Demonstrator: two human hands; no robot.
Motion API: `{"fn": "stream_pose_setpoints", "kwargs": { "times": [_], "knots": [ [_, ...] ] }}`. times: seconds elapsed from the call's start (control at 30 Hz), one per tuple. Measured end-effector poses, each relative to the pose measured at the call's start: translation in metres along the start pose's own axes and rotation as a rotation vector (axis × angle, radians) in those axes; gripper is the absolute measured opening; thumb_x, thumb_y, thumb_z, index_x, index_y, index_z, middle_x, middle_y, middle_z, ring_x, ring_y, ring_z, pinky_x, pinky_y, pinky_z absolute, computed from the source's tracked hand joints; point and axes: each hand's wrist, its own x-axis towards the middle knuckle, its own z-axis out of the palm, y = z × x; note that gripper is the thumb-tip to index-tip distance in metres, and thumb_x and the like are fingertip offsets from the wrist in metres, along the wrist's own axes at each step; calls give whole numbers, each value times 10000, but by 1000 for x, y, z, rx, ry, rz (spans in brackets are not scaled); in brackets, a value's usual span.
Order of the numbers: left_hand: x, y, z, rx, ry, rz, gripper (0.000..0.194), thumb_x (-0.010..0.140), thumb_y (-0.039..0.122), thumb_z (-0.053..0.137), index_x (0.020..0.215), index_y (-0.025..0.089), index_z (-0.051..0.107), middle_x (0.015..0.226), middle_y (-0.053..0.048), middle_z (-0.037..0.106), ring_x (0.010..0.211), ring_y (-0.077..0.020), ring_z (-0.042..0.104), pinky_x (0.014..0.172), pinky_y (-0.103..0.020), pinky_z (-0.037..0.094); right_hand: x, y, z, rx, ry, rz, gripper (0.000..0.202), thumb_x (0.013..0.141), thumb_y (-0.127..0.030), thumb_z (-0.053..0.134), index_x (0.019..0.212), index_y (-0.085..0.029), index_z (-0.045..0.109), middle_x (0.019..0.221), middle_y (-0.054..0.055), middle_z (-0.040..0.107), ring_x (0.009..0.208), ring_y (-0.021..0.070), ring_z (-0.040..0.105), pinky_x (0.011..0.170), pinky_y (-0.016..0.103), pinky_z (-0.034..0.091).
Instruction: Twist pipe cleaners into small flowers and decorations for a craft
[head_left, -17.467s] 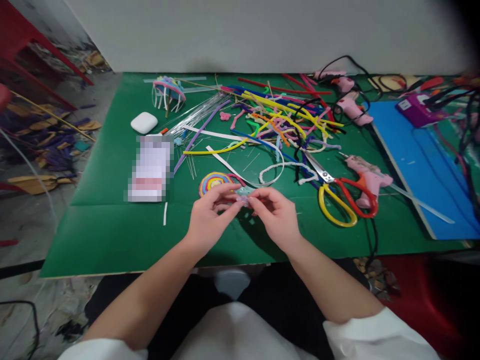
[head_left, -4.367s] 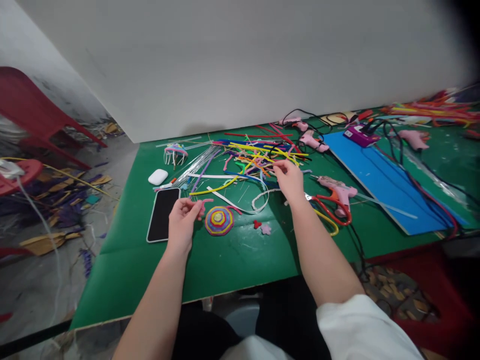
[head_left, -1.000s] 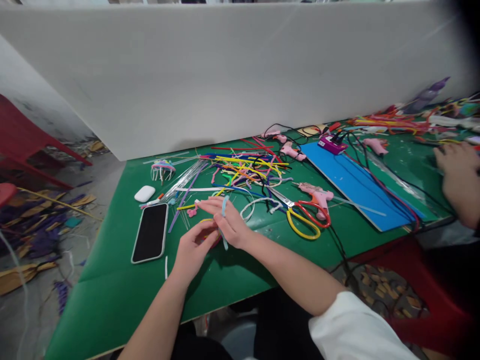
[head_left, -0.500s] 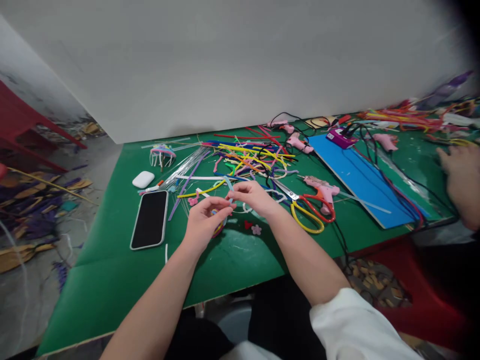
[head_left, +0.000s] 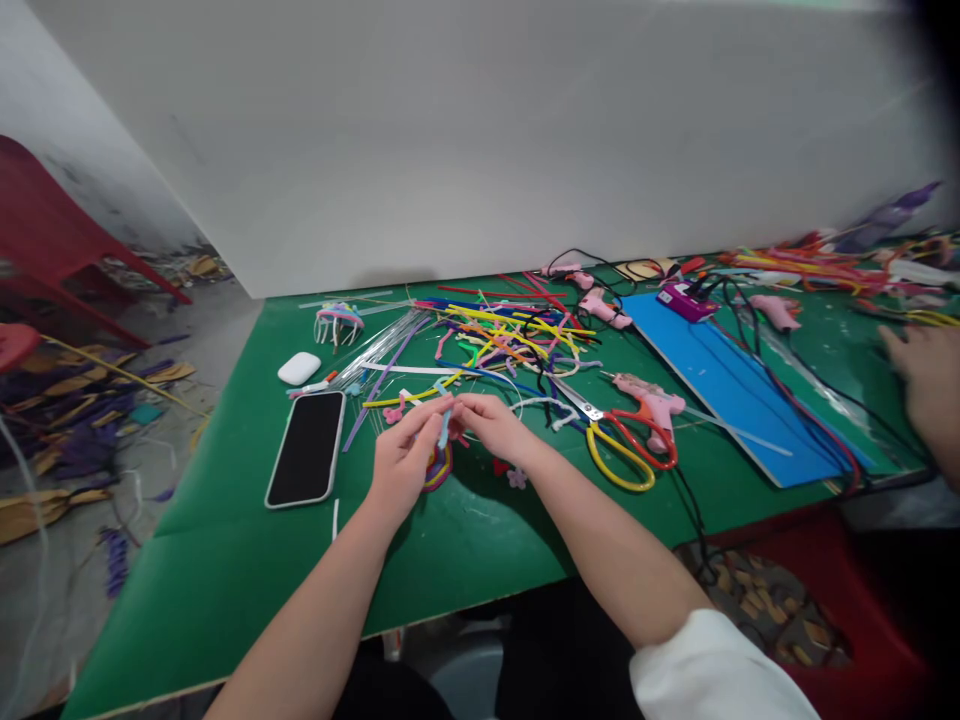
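Observation:
Both hands meet over the green table [head_left: 247,590], fingertips close together. My left hand [head_left: 406,450] is closed in a pinch on a light blue pipe cleaner [head_left: 445,428], and my right hand [head_left: 491,426] pinches at its upper end. Just below the fingers, partly hidden by my left hand, is a rounded piece of purple, yellow and red bands [head_left: 439,472]. A small pink flower [head_left: 517,478] lies beneath my right wrist, beside a red bit [head_left: 500,466]. Left of my left hand sits a pink curled piece [head_left: 393,412].
Orange-and-yellow-handled scissors [head_left: 619,450] and a pink glue gun [head_left: 656,408] lie to the right, by a blue board [head_left: 739,400]. Loose pipe cleaners [head_left: 510,325] spread behind. Left are a phone [head_left: 306,450], white case [head_left: 298,368] and small jellyfish-like craft [head_left: 339,322]. Another person's hand [head_left: 926,370] rests far right.
The light blue pipe cleaner has turned down between my fingers, and my hands have drawn closer together. The banded piece shows more below them. The camera view has shifted slightly.

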Motion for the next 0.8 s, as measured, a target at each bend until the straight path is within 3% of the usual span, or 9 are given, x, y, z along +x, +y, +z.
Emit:
{"fn": "stream_pose_setpoints", "kwargs": {
  "times": [0.13, 0.27, 0.43, 0.63, 0.8],
  "knots": [
    [0, -1, -4, 201, -82, 100, 357, 843, 273, 488, 1186, 207, 563, 1153, -64, 626, 1093, -212, 566, 996, -339, 397, 0, 3, 0, 67, -39, 18, 330, 814, -491, 467, 768, -179, 560, 652, -19, 528, 542, 99, 482, 498, 224, 389],
    [5, -11, -7, 545, -130, 361, 417, 844, 182, 440, 1254, 244, 490, 1171, -44, 618, 1078, -185, 570, 1041, -362, 336, 2, 6, -1, 106, -52, 75, 339, 795, -508, 491, 762, -174, 538, 658, -23, 519, 566, 101, 512, 507, 223, 394],
    [11, -22, -11, 761, -149, 565, 519, 833, 108, 425, 1332, 242, 380, 1103, -52, 653, 943, -161, 621, 971, -366, 395, 2, 6, -1, 112, -111, 108, 378, 795, -528, 478, 725, -159, 527, 641, -23, 526, 559, 90, 497, 538, 229, 385],
    [11, -19, -13, 809, -28, 691, 503, 815, 46, 378, 1284, 213, 450, 916, -53, 683, 805, -145, 625, 824, -313, 497, -1, -5, 1, 72, -53, 73, 374, 813, -501, 471, 657, -163, 507, 573, -40, 492, 520, 77, 446, 518, 222, 354],
    [9, -16, -10, 794, -37, 745, 567, 809, 32, 366, 1344, 219, 359, 951, -55, 673, 818, -143, 627, 917, -362, 480, 0, -6, 1, 147, -22, 152, 408, 761, -537, 527, 625, -153, 526, 549, -34, 521, 486, 74, 463, 493, 220, 344]
  ]
}}
